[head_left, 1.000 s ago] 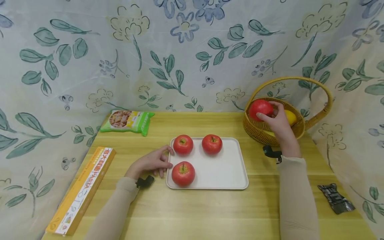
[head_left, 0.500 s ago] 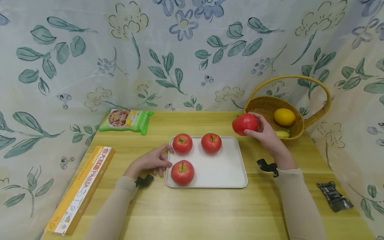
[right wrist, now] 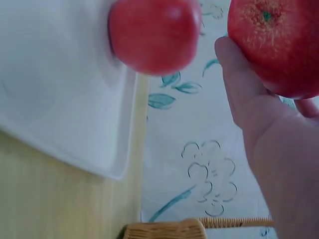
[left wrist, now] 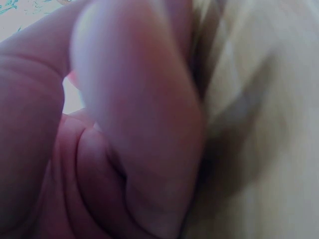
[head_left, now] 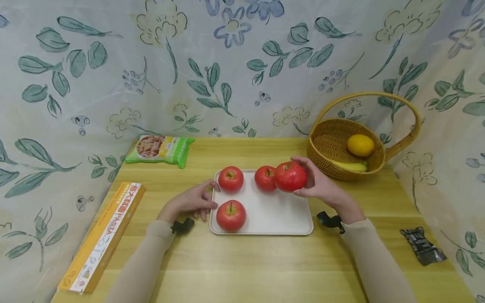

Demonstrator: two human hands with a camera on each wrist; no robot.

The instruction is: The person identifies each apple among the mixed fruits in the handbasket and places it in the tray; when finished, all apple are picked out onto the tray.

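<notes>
My right hand grips a red apple above the right side of a white tray, fingers and thumb around its sides. In the right wrist view the held apple shows its green-centred end, clear of the tray. On the tray stand three more red apples: one at back left, one at front left and one at back centre, partly hidden by the held one. My left hand rests by the tray's left edge, index finger and thumb at the rim, other fingers loosely curled.
A wicker basket with a tall handle stands at back right, holding a lemon and a yellow-green fruit. A green snack bag and a pasta box lie left, a black wrapped packet right.
My right hand has carried the apple out of the basket, leftward and toward me, over the tray. The lemon and yellow-green fruit now show in the basket. The left hand stays put.
</notes>
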